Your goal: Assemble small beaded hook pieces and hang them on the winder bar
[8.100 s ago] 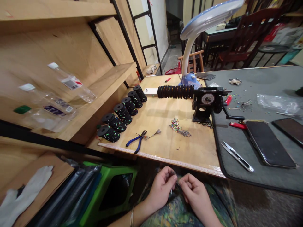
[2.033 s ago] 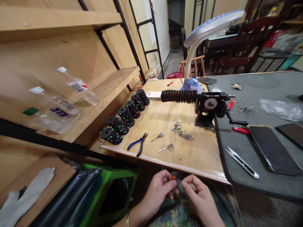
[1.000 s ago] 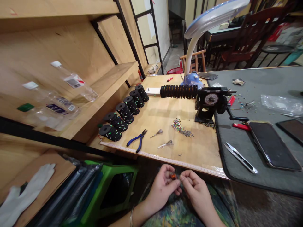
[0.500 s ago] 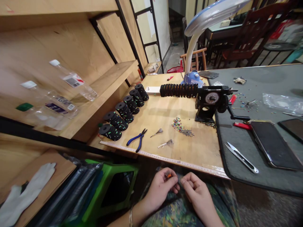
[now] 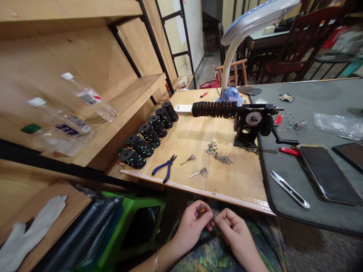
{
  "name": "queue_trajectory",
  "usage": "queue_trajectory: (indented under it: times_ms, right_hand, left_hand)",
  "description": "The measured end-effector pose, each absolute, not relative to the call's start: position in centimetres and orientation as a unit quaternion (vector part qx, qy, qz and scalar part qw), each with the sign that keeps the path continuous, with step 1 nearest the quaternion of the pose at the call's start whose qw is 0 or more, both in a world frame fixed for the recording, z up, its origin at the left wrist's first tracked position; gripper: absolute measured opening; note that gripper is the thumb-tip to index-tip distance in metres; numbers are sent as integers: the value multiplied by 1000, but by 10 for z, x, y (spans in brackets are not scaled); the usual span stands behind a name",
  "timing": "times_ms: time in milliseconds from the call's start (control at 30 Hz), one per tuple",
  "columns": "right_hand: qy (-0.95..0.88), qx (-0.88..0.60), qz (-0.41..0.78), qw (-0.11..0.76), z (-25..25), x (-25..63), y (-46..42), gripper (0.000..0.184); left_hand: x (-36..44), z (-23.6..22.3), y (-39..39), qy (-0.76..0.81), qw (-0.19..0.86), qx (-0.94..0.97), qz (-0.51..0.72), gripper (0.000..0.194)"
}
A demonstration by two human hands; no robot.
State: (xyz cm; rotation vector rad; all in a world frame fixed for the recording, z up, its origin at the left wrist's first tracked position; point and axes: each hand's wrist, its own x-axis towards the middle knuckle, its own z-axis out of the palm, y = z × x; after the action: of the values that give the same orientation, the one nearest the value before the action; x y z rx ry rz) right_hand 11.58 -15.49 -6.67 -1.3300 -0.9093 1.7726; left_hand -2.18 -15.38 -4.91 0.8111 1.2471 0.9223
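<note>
Above my lap, in front of the table edge, my left hand [image 5: 195,223] is closed round a small orange item [image 5: 202,210], mostly hidden by the fingers. My right hand [image 5: 232,228] is close beside it, thumb and forefinger pinched together near the left fingertips; what they pinch is too small to make out. On the table ahead lie a heap of coloured beads and small metal pieces [image 5: 217,153] and two little bundles of fine wire-like strands, one bundle [image 5: 188,159] behind the other bundle [image 5: 199,172]. Blue-handled pliers [image 5: 166,168] rest to their left.
A hand-cranked winder [image 5: 252,122] holds a black-wound bar [image 5: 214,109]. Several black spools [image 5: 146,135] line the table's left side. Snips [image 5: 289,189] and a phone [image 5: 330,172] lie on the grey mat [image 5: 300,102]. A lamp [image 5: 227,68] stands behind; bottles [image 5: 87,96] are on the left shelf.
My right hand has moved slightly left, bringing its fingertips closer to my left hand. My left hand stays nearly still, the orange item still in it.
</note>
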Motion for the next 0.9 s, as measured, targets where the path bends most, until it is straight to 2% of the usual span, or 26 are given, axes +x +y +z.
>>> queue_trajectory:
  times_ms: [333,733,900]
  right_hand:
    - [-330,-505,705,373,-68,113,-152,48]
    - [-328,-520,687,388,-67,117,-150,47]
    - [-314,-530,673,409,-68,119,-150,44]
  left_hand:
    - [-21,-51,-159,562,594,419,395,18]
    - [-22,-55,-162,574,552,491,354,3]
    - [-22,-53,-163,576,545,482,372,14]
